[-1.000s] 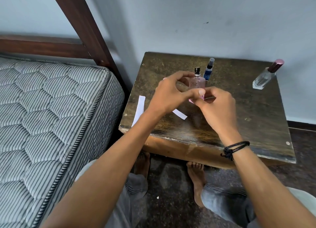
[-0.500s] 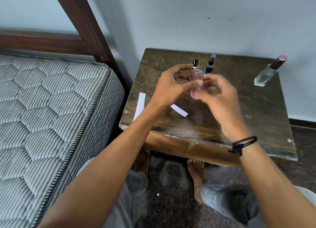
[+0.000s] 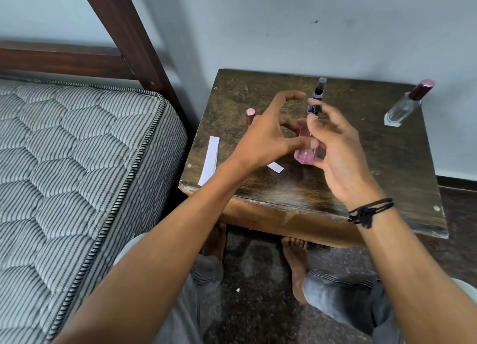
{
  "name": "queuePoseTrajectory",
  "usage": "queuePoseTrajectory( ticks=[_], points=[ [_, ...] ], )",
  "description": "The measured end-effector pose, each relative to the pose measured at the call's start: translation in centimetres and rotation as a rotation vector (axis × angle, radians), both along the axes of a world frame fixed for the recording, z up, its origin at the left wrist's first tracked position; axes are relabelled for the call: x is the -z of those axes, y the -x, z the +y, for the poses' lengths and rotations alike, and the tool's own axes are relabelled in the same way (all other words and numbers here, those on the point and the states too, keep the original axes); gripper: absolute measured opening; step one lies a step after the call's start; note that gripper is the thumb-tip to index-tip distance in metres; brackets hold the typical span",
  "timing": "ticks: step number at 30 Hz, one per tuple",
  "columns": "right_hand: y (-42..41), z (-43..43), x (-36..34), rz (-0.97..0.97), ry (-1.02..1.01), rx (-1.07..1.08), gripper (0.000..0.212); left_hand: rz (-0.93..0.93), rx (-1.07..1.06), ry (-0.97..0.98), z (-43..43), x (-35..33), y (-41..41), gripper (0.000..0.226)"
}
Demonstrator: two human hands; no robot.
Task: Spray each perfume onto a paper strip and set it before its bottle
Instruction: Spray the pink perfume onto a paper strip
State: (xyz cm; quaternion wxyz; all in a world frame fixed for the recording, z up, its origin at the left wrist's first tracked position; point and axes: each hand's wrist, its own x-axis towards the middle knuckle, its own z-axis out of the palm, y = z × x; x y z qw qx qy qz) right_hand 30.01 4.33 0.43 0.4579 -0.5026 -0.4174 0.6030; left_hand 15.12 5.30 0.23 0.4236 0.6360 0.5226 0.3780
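My right hand [image 3: 333,142] grips a small pink perfume bottle [image 3: 305,155] above the middle of the dark wooden table [image 3: 387,163]; its fingers cover the bottle's top. My left hand [image 3: 268,134] meets it from the left, thumb on the bottle's side, index finger arched free above. A pink cap [image 3: 250,114] stands just left of that hand. One white paper strip [image 3: 210,160] lies near the table's left edge. A second strip [image 3: 275,167] shows partly under my left wrist. A slim blue spray bottle [image 3: 317,96] stands behind my hands, and a clear bottle [image 3: 402,108] with a dark pink cap stands far right.
A striped mattress [image 3: 77,176] and a dark wooden bed frame [image 3: 124,34] stand close on the left. A pale wall runs behind the table. My knees and bare feet are under the table's front edge.
My right hand has wrapped further round the pink bottle, covering its black sprayer. The pink cap now shows left of my left hand. The view shifted slightly.
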Motion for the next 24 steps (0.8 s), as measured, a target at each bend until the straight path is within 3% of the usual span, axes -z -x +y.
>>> queuePoseTrajectory(
  ticks=[4, 7, 10, 12, 16, 24],
  points=[
    [0.0, 0.0, 0.4, -0.109, -0.091, 0.001, 0.035, 0.107, 0.011, -0.023, 0.2, -0.5, 1.0, 0.073],
    [-0.2, 0.1, 0.7, -0.19, -0.168, 0.015, 0.036, 0.146, -0.093, -0.001, 1.0, -0.7, 3.4, 0.039],
    [-0.2, -0.1, 0.5, -0.22, -0.192, 0.021, 0.035, 0.339, -0.367, -0.034, 1.6, -0.5, 5.9, 0.01],
    [0.0, -0.2, 0.5, -0.228, -0.199, 0.025, 0.034, 0.498, -0.46, 0.002, 1.4, -0.3, 7.1, 0.011],
    [0.5, -0.4, 0.6, -0.244, -0.171, 0.016, 0.028, 0.66, -0.422, 0.127, 0.9, 0.2, 7.9, 0.011],
    [1.1, -0.6, 1.3, -0.322, -0.154, -0.088, 0.024, 0.738, -0.282, 0.182, 0.3, 0.6, 7.0, 0.026]
  ],
)
